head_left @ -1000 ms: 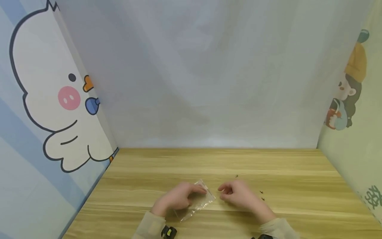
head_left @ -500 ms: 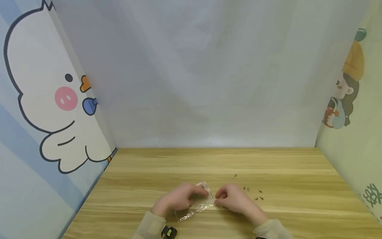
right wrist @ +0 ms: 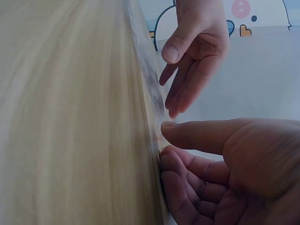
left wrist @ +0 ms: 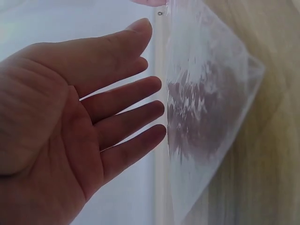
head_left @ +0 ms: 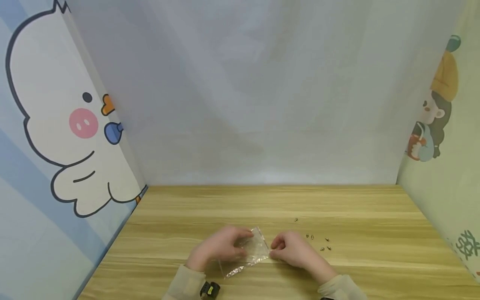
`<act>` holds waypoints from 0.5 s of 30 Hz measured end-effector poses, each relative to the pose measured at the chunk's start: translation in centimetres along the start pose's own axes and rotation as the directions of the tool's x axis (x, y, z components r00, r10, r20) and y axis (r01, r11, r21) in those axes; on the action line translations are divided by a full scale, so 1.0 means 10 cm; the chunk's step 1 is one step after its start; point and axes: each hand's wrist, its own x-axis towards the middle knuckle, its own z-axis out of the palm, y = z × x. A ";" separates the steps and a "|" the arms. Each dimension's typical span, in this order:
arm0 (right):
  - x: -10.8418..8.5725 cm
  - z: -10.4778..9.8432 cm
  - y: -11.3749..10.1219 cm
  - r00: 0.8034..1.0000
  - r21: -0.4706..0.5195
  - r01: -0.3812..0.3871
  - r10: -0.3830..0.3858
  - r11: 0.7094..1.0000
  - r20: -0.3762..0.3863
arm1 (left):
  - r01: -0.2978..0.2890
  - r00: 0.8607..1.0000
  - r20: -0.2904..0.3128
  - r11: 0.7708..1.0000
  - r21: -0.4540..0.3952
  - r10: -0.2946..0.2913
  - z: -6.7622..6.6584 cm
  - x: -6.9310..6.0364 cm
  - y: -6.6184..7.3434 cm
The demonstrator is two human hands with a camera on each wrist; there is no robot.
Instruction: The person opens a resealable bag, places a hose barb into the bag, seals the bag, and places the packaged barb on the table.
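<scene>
A clear plastic zip bag [head_left: 258,246] lies flat on the wooden table, its opening edge toward my right hand. Over its left part hovers my left hand [head_left: 221,246], fingers straight and spread slightly apart; in the left wrist view the fingertips end close to the bag [left wrist: 211,98] and hold nothing. With curled fingers and thumb, my right hand [head_left: 294,250] pinches the bag's near right corner. In the right wrist view the bag is seen almost edge-on, and the pinch is partly hidden.
Several small brass-coloured metal pieces [head_left: 312,237] lie scattered right of and behind the right hand; their exact kind is too small to tell. The wooden table [head_left: 180,208] meets a pale backdrop [head_left: 243,104] behind and printed cloth walls at both sides.
My right hand has moved left to the bag's corner, uncovering more metal pieces. My left hand has lifted its fingers off the bag and drawn slightly back left.
</scene>
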 end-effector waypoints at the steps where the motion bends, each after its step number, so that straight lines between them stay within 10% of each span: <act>1: 0.00 0.00 0.00 1.000 0.004 -0.001 0.001 1.000 -0.001 | -0.002 1.000 0.002 1.000 0.004 0.002 0.01 0.00 0.00; 15: 0.00 0.04 -0.04 0.999 -0.041 -0.033 0.032 0.999 -0.031 | -0.031 0.999 0.026 0.994 0.109 0.029 0.08 0.06 0.08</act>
